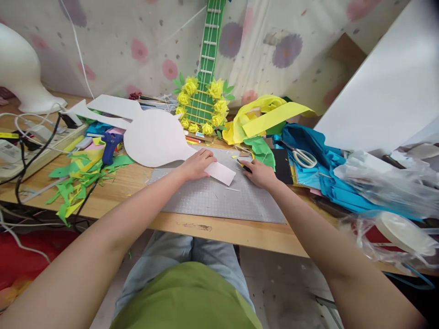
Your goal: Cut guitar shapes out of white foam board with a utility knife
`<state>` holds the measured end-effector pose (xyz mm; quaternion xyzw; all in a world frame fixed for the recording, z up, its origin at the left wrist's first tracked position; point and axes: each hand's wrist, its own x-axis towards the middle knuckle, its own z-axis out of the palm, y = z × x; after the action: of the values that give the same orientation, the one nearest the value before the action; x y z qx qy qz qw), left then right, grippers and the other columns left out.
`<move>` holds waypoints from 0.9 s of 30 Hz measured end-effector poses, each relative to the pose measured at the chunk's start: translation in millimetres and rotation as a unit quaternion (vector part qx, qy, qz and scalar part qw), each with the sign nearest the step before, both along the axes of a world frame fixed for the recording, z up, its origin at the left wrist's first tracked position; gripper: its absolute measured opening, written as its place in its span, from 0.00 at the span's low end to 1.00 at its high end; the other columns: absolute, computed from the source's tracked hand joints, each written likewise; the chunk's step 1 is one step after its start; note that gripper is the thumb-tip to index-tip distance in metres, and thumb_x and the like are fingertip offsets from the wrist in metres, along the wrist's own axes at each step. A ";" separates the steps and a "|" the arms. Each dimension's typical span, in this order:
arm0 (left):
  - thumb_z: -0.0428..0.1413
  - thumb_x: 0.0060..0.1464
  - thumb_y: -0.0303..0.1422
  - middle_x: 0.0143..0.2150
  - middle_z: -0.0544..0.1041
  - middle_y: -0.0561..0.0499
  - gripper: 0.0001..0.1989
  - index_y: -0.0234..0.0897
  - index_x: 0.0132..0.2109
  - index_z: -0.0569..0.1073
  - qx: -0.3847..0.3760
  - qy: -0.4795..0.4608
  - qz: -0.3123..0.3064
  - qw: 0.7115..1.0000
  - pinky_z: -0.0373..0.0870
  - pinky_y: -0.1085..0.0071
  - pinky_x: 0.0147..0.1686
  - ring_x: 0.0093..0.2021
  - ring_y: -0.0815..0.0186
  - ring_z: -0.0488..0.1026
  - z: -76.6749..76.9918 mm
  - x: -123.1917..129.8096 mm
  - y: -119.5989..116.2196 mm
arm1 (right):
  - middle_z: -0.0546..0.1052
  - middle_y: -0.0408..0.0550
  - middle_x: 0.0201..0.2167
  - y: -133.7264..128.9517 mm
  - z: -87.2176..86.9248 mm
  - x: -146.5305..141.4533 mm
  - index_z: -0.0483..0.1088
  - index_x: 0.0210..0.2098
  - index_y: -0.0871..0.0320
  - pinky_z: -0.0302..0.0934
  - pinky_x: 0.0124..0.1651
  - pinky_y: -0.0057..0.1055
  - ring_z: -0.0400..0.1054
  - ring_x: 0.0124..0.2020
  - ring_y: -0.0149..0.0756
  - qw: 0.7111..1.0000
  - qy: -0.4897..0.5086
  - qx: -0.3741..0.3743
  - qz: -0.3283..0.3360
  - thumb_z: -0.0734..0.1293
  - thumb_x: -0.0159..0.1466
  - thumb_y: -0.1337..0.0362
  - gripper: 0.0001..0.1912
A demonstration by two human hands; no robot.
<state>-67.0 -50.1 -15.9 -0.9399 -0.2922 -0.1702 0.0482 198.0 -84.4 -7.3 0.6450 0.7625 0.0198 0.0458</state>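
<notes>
A white guitar-like cutout with a round body and a strip-shaped end lies partly over the grey cutting mat. My left hand presses on the strip with its fingers closed over the near part of it. To the right, my right hand is closed around a small dark cutting tool, its tip close to the mat and apart from the strip. Thin white scraps lie on the mat between the hands.
A green paper guitar with yellow flowers stands behind the mat. A blue glue gun and green scraps lie left. Scissors, blue paper and plastic bags crowd the right. A white foam head stands far left.
</notes>
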 end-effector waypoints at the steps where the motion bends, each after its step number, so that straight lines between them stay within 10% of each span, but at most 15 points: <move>1: 0.62 0.43 0.32 0.48 0.67 0.41 0.25 0.33 0.49 0.68 0.022 -0.007 -0.009 1.000 0.63 0.57 0.50 0.50 0.54 0.63 1.5 0.1 -2.2 | 0.68 0.52 0.48 0.9 -1.2 0.5 0.56 0.60 0.45 0.59 0.35 0.33 0.66 0.44 0.44 1.000 0.005 0.000 -0.003 0.56 0.63 0.54 0.25; 10: 0.56 0.50 0.30 0.50 0.67 0.43 0.20 0.37 0.51 0.65 0.118 -0.024 -0.042 0.992 0.60 0.55 0.54 0.53 0.55 0.62 -6.9 -5.9 -9.1 | 0.72 0.52 0.45 10.1 0.0 0.6 0.71 0.47 0.53 0.56 0.48 0.37 0.62 0.50 0.45 0.988 0.149 0.012 0.035 0.59 0.62 0.55 0.18; 19: 0.55 0.50 0.28 0.49 0.68 0.43 0.19 0.36 0.50 0.66 0.125 -0.025 -0.039 0.991 0.61 0.56 0.53 0.53 0.56 0.63 -1.1 -9.3 -8.6 | 0.72 0.44 0.26 4.4 13.9 -52.1 0.70 0.27 0.58 0.55 0.30 0.29 0.63 0.28 0.32 0.876 0.467 -0.092 0.077 0.63 0.54 0.51 0.15; 27: 0.58 0.49 0.33 0.51 0.67 0.40 0.24 0.34 0.54 0.66 0.137 0.002 -0.067 0.988 0.61 0.57 0.54 0.54 0.54 0.62 19.6 -13.3 -4.2 | 0.68 0.42 0.22 4.9 10.3 -50.6 0.66 0.26 0.57 0.52 0.28 0.29 0.59 0.25 0.31 0.896 0.440 -0.033 0.045 0.63 0.53 0.52 0.14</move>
<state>-80.2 -54.2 3.7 -0.9423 -0.2019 -0.2094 0.1660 147.4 -79.5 3.0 0.5512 0.7330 -0.2891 -0.2743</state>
